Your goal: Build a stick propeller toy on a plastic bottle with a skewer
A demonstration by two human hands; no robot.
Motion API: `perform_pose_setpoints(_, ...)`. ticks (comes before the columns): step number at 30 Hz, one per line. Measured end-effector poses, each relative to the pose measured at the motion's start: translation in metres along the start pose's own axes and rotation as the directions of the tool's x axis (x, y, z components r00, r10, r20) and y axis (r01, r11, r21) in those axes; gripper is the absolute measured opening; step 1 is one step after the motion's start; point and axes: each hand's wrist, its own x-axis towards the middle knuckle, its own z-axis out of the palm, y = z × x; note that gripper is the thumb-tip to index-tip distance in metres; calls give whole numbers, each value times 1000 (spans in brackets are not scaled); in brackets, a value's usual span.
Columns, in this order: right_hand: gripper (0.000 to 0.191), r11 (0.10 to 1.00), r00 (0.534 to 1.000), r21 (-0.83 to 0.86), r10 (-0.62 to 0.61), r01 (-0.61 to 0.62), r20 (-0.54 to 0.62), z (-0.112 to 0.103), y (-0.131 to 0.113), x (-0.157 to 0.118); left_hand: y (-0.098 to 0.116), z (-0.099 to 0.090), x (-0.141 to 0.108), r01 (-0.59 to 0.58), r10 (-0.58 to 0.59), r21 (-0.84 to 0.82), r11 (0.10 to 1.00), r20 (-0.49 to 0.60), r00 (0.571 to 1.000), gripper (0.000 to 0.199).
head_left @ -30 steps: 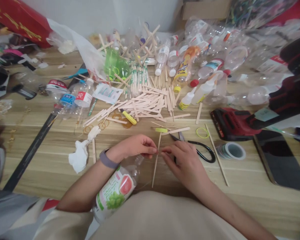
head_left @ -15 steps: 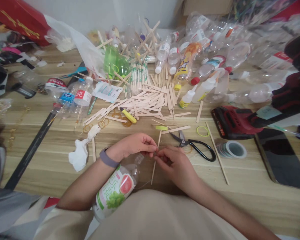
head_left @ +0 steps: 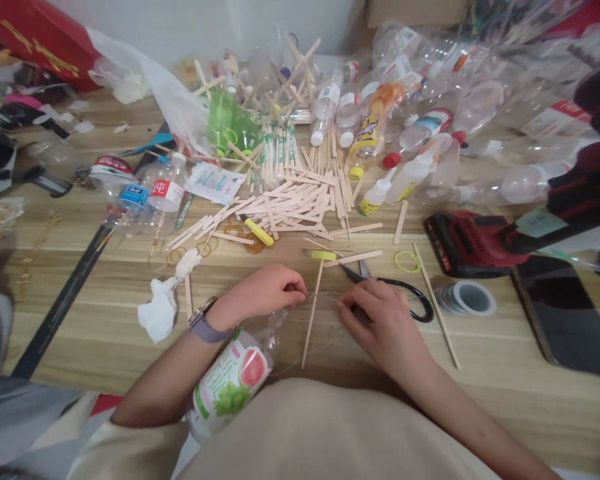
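A thin, clear thread (head_left: 325,295) is faintly visible, stretched between my two hands. My left hand (head_left: 273,290) pinches one end of it between thumb and fingertips. The fingers of my right hand (head_left: 380,317) are closed on the other part, just over the black-handled scissors (head_left: 423,308). Beneath the thread a thin wooden stick (head_left: 309,333) lies on the table, a yellow-green piece (head_left: 323,255) at its far end. Under my left forearm a clear plastic bottle (head_left: 233,383) with a fruit label leans against my body. A loose strand (head_left: 297,363) runs near its neck.
Wooden craft sticks (head_left: 295,203) are heaped ahead, with many plastic bottles (head_left: 330,100) behind them. To the right are a red-and-black power tool (head_left: 473,243), a roll (head_left: 473,298) and a phone (head_left: 567,313). Crumpled tissue (head_left: 157,310) and a dark strip (head_left: 63,300) lie left.
My hands were together over the stick. The right hand has moved away to the right and the left slightly left, drawing the thread out between them.
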Motion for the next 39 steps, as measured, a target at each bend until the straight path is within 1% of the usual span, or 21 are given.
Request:
perform_pose_setpoints(5, 17, 997, 999, -74, -27, 25, -28, 0, 2, 2, 0, 2, 1, -40, 41, 55, 998, -21, 999, 16)
perform_pose_setpoints(10, 19, 979, 999, -199, -40, 39, 3, 0, 2, 6, -2, 6, 3, -38, 42, 64, 997, -56, 998, 12)
perform_pose_setpoints(13, 18, 970, 999, -239, -28, 35, 32, 0, 1, 10, -1, 7, 4, -43, 46, 44, 998, -71, 996, 11)
perform_pose_setpoints(16, 18, 960, 998, -277, -31, 43, 47, 2, 0, 14, -1, 8, 6, -70, 70, 4, 998, -64, 996, 10)
perform_pose_setpoints(21, 17, 951, 997, -308, -15, 38, 75, 7, -1, 21, -5, 9, 11, -168, 164, -99, 981, -48, 985, 7)
perform_pose_setpoints(24, 18, 962, 996, -274, 4, 21, 91, 8, 0, 25, -11, 12, 15, -231, 231, -195, 953, -25, 973, 7)
perform_pose_setpoints(28, 19, 985, 995, -169, 35, -20, 90, 10, 1, 27, -16, 14, 18, -272, 282, -313, 910, -13, 959, 8)
perform_pose_setpoints(33, 22, 996, 994, -77, 54, -47, 92, 11, 1, 27, -14, 14, 15, -256, 323, -566, 783, 19, 946, 9)
perform_pose_setpoints(35, 19, 997, 993, -37, 65, -62, 93, 11, 0, 27, -13, 14, 14, -244, 319, -581, 777, 29, 947, 9)
perform_pose_setpoints(39, 14, 997, 991, 24, 71, -74, 110, 9, -3, 26, -11, 13, 12, -231, 266, -436, 870, 19, 964, 8)
